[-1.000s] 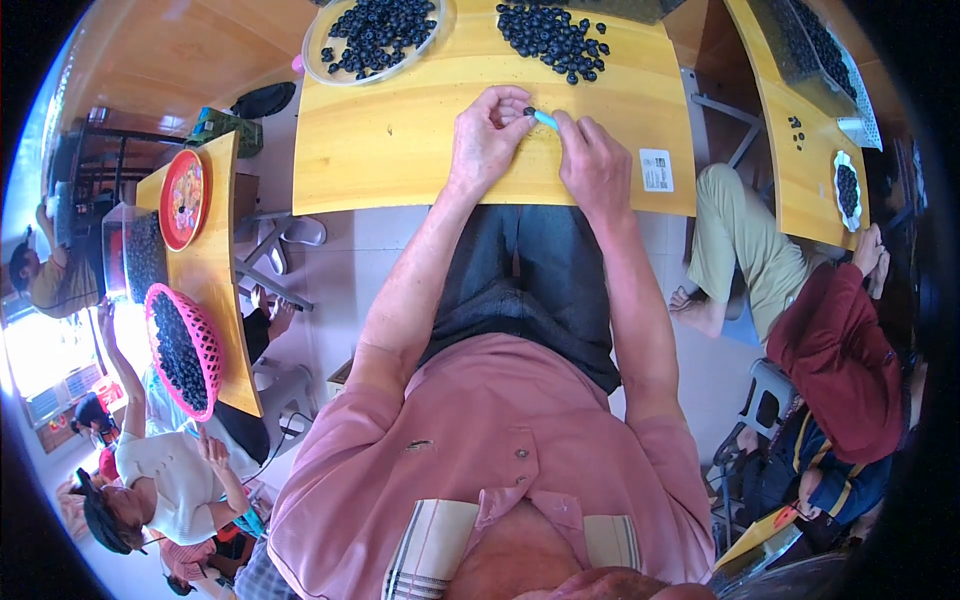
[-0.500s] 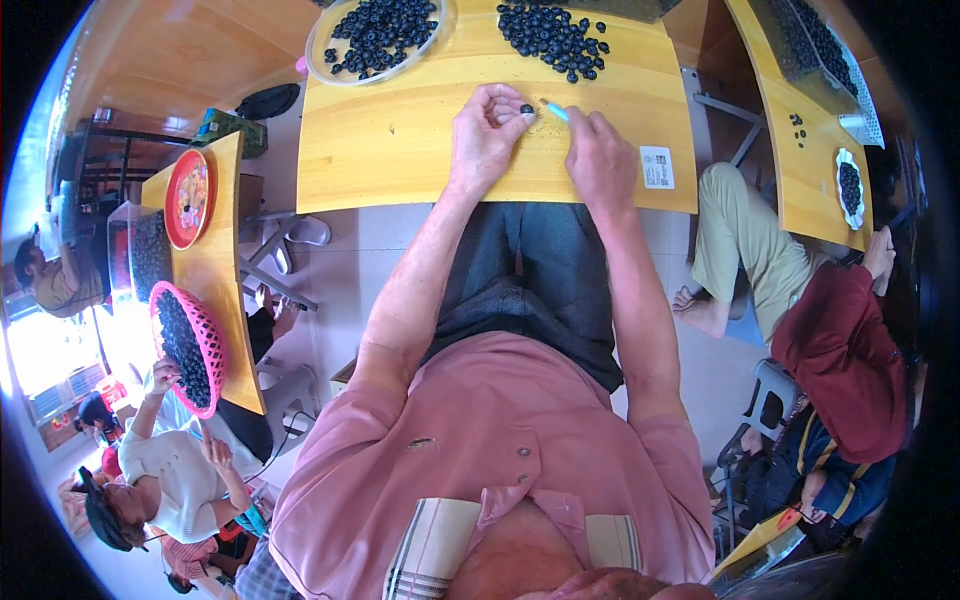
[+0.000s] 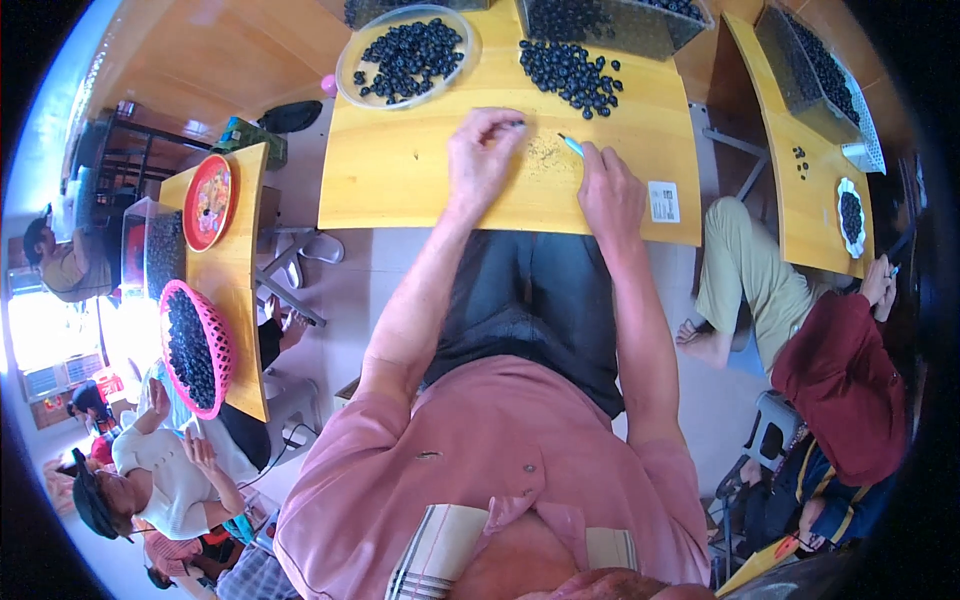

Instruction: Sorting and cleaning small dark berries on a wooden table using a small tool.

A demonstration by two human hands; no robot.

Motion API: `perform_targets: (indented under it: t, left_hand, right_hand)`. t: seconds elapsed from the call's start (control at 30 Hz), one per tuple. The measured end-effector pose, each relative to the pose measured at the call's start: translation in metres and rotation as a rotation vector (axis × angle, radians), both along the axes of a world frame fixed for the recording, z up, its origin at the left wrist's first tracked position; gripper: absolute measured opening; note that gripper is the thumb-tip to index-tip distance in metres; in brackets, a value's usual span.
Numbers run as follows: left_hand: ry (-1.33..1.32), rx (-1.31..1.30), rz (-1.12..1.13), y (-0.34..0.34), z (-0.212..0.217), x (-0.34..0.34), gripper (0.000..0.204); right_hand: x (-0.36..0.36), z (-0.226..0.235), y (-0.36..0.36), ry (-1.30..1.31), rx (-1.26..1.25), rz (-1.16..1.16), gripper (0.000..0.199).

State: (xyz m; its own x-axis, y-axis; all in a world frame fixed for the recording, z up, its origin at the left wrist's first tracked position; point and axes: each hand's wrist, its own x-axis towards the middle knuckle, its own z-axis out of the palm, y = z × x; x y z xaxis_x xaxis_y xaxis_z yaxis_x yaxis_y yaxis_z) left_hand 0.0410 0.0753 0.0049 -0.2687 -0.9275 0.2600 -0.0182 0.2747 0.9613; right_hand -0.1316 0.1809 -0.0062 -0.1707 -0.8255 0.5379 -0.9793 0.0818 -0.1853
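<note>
My left hand (image 3: pixel 478 165) is over the wooden table (image 3: pixel 385 195), thumb and fingers pinched on one small dark round bead (image 3: pixel 518 123). In my right hand (image 3: pixel 612 192) is a slim tool with a light blue handle (image 3: pixel 573 146) and a short dark tip pointing toward the left hand. A gap separates that tip from the bead. Fine dark crumbs (image 3: pixel 545 153) lie scattered on the wood between my hands. Beyond them a loose pile of dark round beads (image 3: pixel 570 78) rests on the tabletop. To its left a round clear tray (image 3: pixel 343 75) holds many more.
A clear bin (image 3: pixel 650 45) of dark beads stands at the table's far edge. A white label (image 3: pixel 663 202) lies near the right front corner. Other people sit at tables on both sides; the left one bears a pink basket (image 3: pixel 218 350) and a red tray (image 3: pixel 222 232).
The view has shifted, showing more of the table's far side. My left hand has turned, its fingers closing further over the bead. The tool's tip is farther from the bead.
</note>
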Motion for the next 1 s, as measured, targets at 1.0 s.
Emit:
perform_targets:
  t: [1.0]
  left_hand:
    - [-0.786,-0.487,-0.145,-0.084,0.011,-0.041,0.018]
  right_hand:
    - [0.000,0.002,-0.001,-0.016,-0.012,-0.044,0.023]
